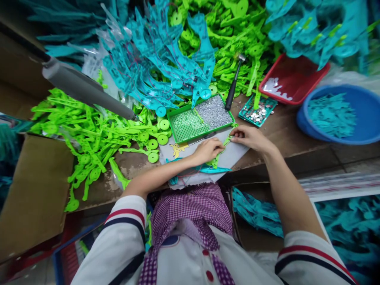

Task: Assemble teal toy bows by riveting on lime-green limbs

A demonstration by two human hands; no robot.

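Note:
My left hand (208, 150) is closed on a lime-green plastic part (214, 161), holding it low over a pale mat near my lap. My right hand (249, 137) has its fingertips pinched together at the upper end of that part; whatever they pinch is too small to make out. Beneath my left forearm and wrist lies a turquoise plastic piece (215, 170) with a thin reddish wire close by. Just beyond my hands sits a green perforated tray (185, 126), its right side heaped with small silvery metal pieces (214, 112).
Green parts (97, 136) pile up at left and behind. Turquoise frames (166, 59) stand at the back. A hammer (234, 81), a small tray of metal discs (257, 113), a red tray (299, 75) and a blue basin (366, 114) are rightward. A grey tool (86, 87) hangs upper left.

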